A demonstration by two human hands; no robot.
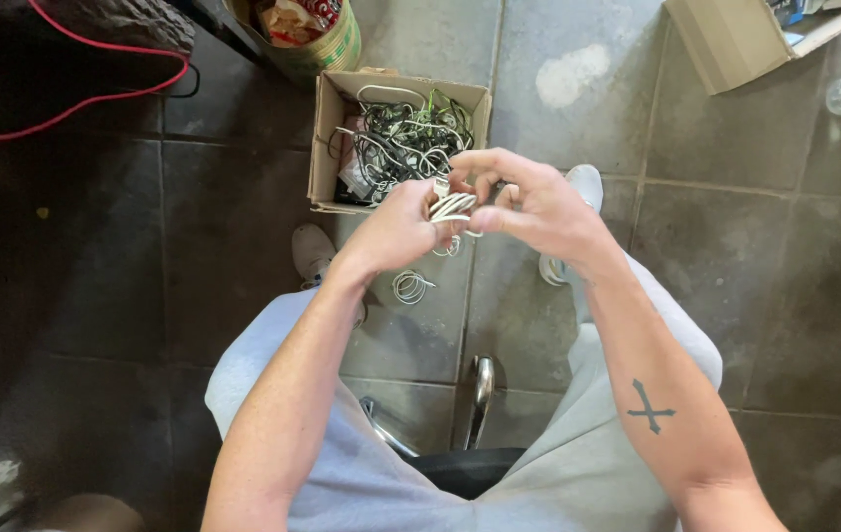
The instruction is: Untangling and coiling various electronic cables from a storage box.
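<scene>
Fingers of my left hand and right hand pinch a white coiled cable, partly hidden between them. Below it, another small coil lies on the floor; behind it, a cardboard box holds tangled cables.

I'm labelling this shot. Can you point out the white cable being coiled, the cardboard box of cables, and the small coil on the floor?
white cable [452, 207], head view, coiled loops.
cardboard box [322, 148], head view, left wall.
small coil [410, 287], head view, loops.
</scene>
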